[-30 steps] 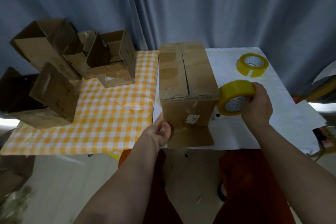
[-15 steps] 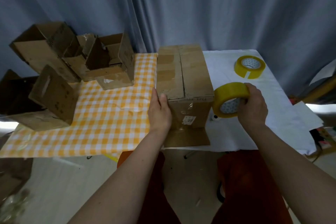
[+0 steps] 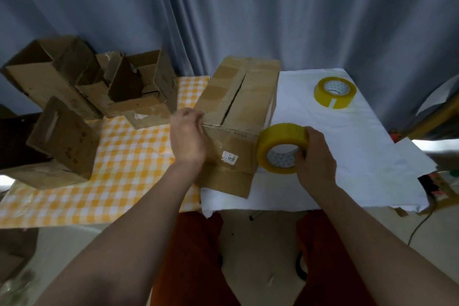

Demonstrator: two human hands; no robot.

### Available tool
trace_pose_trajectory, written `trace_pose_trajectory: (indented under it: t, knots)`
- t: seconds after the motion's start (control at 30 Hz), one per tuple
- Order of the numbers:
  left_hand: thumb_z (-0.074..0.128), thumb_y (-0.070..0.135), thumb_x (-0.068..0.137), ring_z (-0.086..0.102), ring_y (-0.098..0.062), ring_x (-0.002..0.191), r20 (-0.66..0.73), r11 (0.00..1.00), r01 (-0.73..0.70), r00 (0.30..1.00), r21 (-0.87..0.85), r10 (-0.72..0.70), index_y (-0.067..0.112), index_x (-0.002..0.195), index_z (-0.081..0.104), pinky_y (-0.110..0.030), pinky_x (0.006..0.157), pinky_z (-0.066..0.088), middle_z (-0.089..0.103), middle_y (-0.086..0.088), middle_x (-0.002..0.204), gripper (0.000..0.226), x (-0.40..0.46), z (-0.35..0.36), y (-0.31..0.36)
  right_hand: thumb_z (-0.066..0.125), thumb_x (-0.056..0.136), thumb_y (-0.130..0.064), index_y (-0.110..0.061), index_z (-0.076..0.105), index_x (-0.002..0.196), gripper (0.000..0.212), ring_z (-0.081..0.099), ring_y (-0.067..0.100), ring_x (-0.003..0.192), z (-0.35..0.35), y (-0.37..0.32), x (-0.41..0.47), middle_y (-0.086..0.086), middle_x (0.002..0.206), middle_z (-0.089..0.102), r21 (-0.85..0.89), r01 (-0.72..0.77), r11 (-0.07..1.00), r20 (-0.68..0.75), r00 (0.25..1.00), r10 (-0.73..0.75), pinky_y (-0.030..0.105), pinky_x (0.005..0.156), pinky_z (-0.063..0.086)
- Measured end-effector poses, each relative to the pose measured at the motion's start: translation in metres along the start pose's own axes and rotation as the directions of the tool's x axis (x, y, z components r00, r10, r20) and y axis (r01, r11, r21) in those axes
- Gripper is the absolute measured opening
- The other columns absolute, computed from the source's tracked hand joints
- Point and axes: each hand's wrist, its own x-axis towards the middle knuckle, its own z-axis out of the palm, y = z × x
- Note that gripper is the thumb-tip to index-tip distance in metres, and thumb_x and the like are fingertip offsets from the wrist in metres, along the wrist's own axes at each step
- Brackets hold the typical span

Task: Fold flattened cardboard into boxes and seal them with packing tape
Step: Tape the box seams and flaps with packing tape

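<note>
So the cardboard box point(image 3: 238, 117) sits on the desk point(image 3: 347, 146) straddling the checked cloth point(image 3: 119, 169) and the white sheet, top flaps closed with the seam still untaped. Left hand point(image 3: 190, 136) curls over the near top-left corner, probably pinning the flaps so they don't spring up. Right hand point(image 3: 315, 154) grips the yellow tape roll point(image 3: 282, 148) right beside the box (spare roll point(image 3: 335, 92) sits further back), ready to start a strip, I'd guess.

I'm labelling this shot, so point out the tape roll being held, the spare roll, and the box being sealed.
held tape roll point(image 3: 278, 140): head view, yellow outer band.
spare tape roll point(image 3: 334, 92): head view, cardboard core.
box point(image 3: 250, 97): head view, right top flap.
</note>
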Motion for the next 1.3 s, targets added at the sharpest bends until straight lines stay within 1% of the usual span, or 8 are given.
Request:
trace_pose_trajectory:
  t: [0.13,0.33,0.47,0.63,0.77,1.0,1.17,1.3]
  knots:
    - [0.023,0.032,0.103,0.025,-0.027,0.144,0.305,0.926,-0.292,0.928,0.239,0.214,0.004,0.145,0.037,-0.039,0.121,0.007,0.035,-0.013,0.153,0.052,-0.028,0.007,0.021,0.054,0.088,-0.002,-0.003,0.04,0.136,0.05,0.048,0.038,0.114,0.002,0.0,0.001,0.019,0.127,0.048,-0.02,0.028,0.999,-0.033,0.999,-0.029,0.044,0.071,0.043]
    - [0.029,0.027,0.1,0.032,-0.026,0.141,0.352,0.879,-0.451,0.807,-0.154,0.475,0.006,0.139,0.048,-0.038,0.12,0.015,0.047,-0.008,0.145,0.049,-0.052,0.012,0.035,0.055,0.085,0.001,-0.003,0.041,0.134,0.051,0.049,0.038,0.11,0.004,0.003,0.002,0.019,0.123,0.048,-0.028,0.065,0.997,-0.03,0.997,-0.066,0.039,0.065,0.038]
    - [0.031,0.027,0.099,0.026,-0.022,0.144,0.386,0.895,-0.37,0.81,-0.247,0.442,0.009,0.142,0.046,-0.038,0.121,0.01,0.043,-0.003,0.149,0.049,-0.044,0.016,0.032,0.057,0.086,-0.002,-0.005,0.04,0.132,0.05,0.049,0.034,0.11,0.0,0.006,0.008,0.015,0.121,0.048,0.051,0.032,0.998,0.053,0.998,-0.034,0.037,0.071,0.04]
    - [0.06,0.008,0.082,0.013,-0.022,0.148,0.53,0.857,-0.443,0.677,-0.261,0.511,0.012,0.149,0.032,-0.03,0.12,-0.001,0.028,-0.004,0.157,0.073,-0.003,0.013,0.019,0.073,0.076,-0.007,-0.014,0.038,0.103,0.045,0.051,0.022,0.078,-0.013,-0.001,0.021,-0.002,0.084,0.046,0.263,-0.095,0.96,0.303,0.953,0.011,0.029,0.054,0.04]
    - [0.071,0.007,0.077,0.016,-0.022,0.147,0.483,0.865,-0.452,0.721,-0.217,0.497,0.014,0.149,0.033,-0.029,0.12,0.0,0.029,-0.004,0.156,0.081,0.004,0.02,0.016,0.075,0.078,-0.015,-0.015,0.04,0.103,0.044,0.051,0.007,0.074,-0.013,-0.013,0.026,-0.005,0.085,0.047,0.271,-0.09,0.958,0.432,0.901,-0.038,0.02,0.053,0.041]
    - [0.065,0.006,0.078,0.022,-0.022,0.145,0.425,0.853,-0.479,0.741,-0.207,0.52,0.012,0.147,0.037,-0.031,0.121,0.002,0.034,-0.005,0.154,0.075,0.0,0.027,0.01,0.067,0.083,-0.025,-0.011,0.025,0.135,0.068,0.048,0.021,0.086,-0.012,0.014,0.03,0.002,0.093,0.043,-0.224,0.078,0.971,0.608,0.79,0.077,0.031,0.067,0.037]
    - [0.056,0.02,0.087,0.021,-0.023,0.145,0.409,0.915,-0.355,0.818,-0.194,0.404,0.016,0.144,0.043,-0.037,0.121,0.011,0.035,-0.005,0.153,0.059,-0.006,0.027,0.023,0.071,0.079,-0.023,-0.017,0.035,0.107,0.046,0.053,0.024,0.086,-0.001,0.019,0.025,0.001,0.088,0.047,-0.074,-0.05,0.996,0.618,0.782,0.085,0.04,0.071,0.048]
    - [0.045,0.048,0.089,0.036,-0.032,0.126,0.182,0.978,-0.209,0.962,0.001,0.205,0.031,0.127,0.062,-0.044,0.104,0.035,0.041,-0.014,0.135,0.044,-0.025,0.03,0.041,0.073,0.079,-0.024,-0.019,0.039,0.11,0.045,0.056,0.023,0.089,0.0,0.022,0.025,0.002,0.098,0.049,-0.003,-0.102,0.995,0.682,0.727,0.077,0.035,0.065,0.051]
